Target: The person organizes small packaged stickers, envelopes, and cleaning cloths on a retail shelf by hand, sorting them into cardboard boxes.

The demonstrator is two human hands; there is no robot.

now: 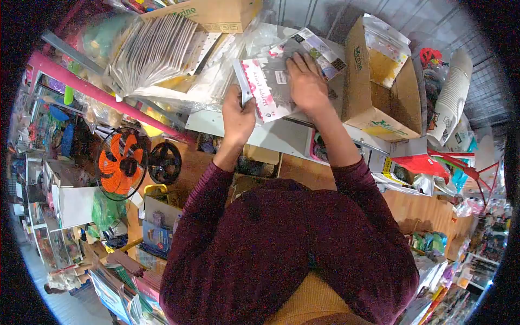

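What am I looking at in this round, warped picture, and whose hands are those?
No machine here: one camera worn on a person's head looks down past their maroon sleeves, and its wide lens bends the edges. The left hand grips the edge of a clear plastic packet with a pink-and-white label, while the right hand lies flat on top of it. Around it lie more clear packets, an open brown cardboard box and a fanned stack of grey card packets. Below stands an orange fan.

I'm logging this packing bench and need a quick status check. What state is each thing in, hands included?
Left hand: gripping the packet's left edge.
Right hand: flat, pressing on the packet.
Clear packet: held between both hands, tilted.
Cardboard box: open, flaps up.
Orange fan: blades look sharp, seemingly not spinning.
Paper cups: stacked.
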